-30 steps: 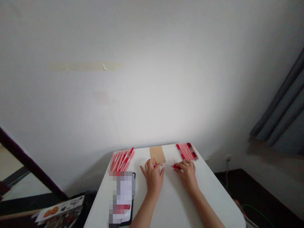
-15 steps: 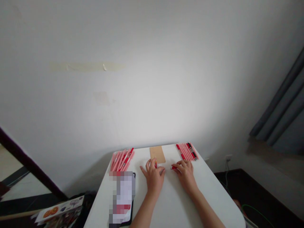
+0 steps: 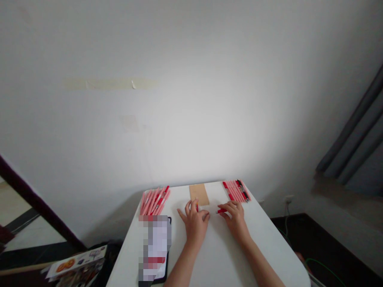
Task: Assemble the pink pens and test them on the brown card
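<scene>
We are holding our left hand (image 3: 196, 225) and right hand (image 3: 236, 219) apart over a smooth white table (image 3: 224, 259)

With the right we are pinching a slim red pen (image 3: 222, 211), its silvery tip pointing toward the left; on the left we are curling the fingers, thumb and forefinger nearly meeting, a small red piece (image 3: 197, 207) showing among them, though we cannot tell whether it is being gripped; beyond the left hand we are noting a flat tan rectangular card (image 3: 200, 193); at far left, a loose heap of slender pink and red pens (image 3: 154, 200); at far right, a tidy row of pink, red and black pens (image 3: 235, 191); below the heap, a dark-edged phone (image 3: 160, 241) is lying flat, its screen pixelated
</scene>
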`<state>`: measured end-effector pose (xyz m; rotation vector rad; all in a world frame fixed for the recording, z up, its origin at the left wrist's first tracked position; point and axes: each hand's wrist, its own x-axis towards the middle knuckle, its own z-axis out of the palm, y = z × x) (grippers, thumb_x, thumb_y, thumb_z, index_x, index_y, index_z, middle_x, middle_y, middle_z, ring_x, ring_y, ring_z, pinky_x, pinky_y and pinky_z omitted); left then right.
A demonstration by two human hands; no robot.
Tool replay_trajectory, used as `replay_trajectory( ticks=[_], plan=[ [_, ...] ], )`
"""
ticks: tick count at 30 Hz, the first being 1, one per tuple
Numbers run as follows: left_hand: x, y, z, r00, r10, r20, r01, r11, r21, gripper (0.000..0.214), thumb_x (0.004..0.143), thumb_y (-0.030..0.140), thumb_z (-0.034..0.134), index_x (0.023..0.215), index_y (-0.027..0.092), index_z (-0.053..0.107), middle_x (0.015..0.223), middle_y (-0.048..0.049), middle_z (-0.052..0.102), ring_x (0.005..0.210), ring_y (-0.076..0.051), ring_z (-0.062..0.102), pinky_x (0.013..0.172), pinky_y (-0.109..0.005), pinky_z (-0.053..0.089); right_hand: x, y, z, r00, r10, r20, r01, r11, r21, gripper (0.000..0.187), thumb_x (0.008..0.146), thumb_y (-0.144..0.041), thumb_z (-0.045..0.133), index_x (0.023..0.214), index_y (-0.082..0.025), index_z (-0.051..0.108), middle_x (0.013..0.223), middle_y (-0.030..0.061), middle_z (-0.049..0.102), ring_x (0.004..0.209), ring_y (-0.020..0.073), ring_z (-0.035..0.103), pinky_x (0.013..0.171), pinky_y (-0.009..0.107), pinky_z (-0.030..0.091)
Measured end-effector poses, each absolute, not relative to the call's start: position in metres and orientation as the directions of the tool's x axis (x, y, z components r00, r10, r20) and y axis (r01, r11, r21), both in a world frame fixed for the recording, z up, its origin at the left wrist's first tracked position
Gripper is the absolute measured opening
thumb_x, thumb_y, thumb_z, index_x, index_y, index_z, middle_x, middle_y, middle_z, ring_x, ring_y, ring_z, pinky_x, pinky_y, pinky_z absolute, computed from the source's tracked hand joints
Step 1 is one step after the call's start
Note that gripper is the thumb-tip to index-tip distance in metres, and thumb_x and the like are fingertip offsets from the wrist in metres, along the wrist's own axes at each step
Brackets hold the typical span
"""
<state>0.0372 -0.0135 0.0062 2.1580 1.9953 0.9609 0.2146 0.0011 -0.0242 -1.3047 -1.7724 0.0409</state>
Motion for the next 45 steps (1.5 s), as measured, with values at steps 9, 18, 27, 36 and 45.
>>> replay_trajectory(
  ticks=[9, 18, 27, 36, 45],
  plan=[
    [0.037, -0.013, 0.001, -0.017, 0.882, 0.470, 0.901, -0.190, 0.390, 0.012, 0.072, 0.030, 0.070, 0.082, 0.036, 0.072, 0.132, -0.0005, 0.051, 0.128, -0.029, 0.037, 0.104, -0.076, 0.010, 0.212, -0.001, -0.023, 0.034, 0.794, 0.608, 0.753, 0.380, -0.538, 0.020, 0.085, -0.033, 0.059, 0.098, -0.024, 0.071, 0.089, 0.0071, 0.068, 0.097, 0.0248, 0.053, 0.090, 0.041, 0.040],
    [0.038, -0.012, 0.002, -0.022, 0.879, 0.477, 0.905, -0.185, 0.383, 0.009, 0.072, 0.029, 0.070, 0.079, 0.034, 0.071, 0.132, -0.0010, 0.051, 0.127, -0.029, 0.038, 0.104, -0.076, 0.012, 0.210, -0.005, -0.017, -0.037, 0.826, 0.562, 0.811, 0.354, -0.467, 0.020, 0.082, -0.022, 0.060, 0.097, -0.029, 0.072, 0.091, 0.0046, 0.069, 0.098, 0.0247, 0.051, 0.093, 0.042, 0.036],
    [0.036, -0.013, 0.002, -0.031, 0.882, 0.471, 0.900, -0.180, 0.397, 0.010, 0.072, 0.026, 0.069, 0.081, 0.032, 0.070, 0.130, -0.0013, 0.051, 0.127, -0.028, 0.037, 0.106, -0.073, 0.011, 0.211, -0.005, -0.022, 0.025, 0.821, 0.571, 0.871, 0.262, -0.416, 0.022, 0.084, -0.020, 0.054, 0.092, -0.030, 0.072, 0.102, 0.0061, 0.061, 0.101, 0.0256, 0.048, 0.094, 0.044, 0.036],
    [0.035, -0.012, 0.005, -0.082, 0.869, 0.488, 0.873, -0.173, 0.455, 0.014, 0.075, 0.022, 0.065, 0.085, 0.031, 0.068, 0.124, -0.0018, 0.053, 0.124, -0.025, 0.040, 0.108, -0.068, 0.017, 0.213, -0.003, -0.025, 0.107, 0.798, 0.593, 0.889, 0.190, -0.417, 0.020, 0.087, -0.027, 0.052, 0.093, -0.030, 0.071, 0.099, 0.0066, 0.060, 0.098, 0.0249, 0.049, 0.089, 0.042, 0.037],
    [0.034, -0.013, 0.004, -0.104, 0.842, 0.530, 0.876, -0.174, 0.449, 0.013, 0.078, 0.023, 0.061, 0.087, 0.029, 0.068, 0.122, -0.0034, 0.053, 0.122, -0.024, 0.042, 0.107, -0.065, 0.022, 0.214, -0.001, -0.027, 0.164, 0.791, 0.589, 0.859, 0.179, -0.479, 0.025, 0.088, -0.030, 0.047, 0.094, -0.027, 0.072, 0.098, 0.0080, 0.061, 0.096, 0.0259, 0.048, 0.086, 0.042, 0.037]
  ],
)
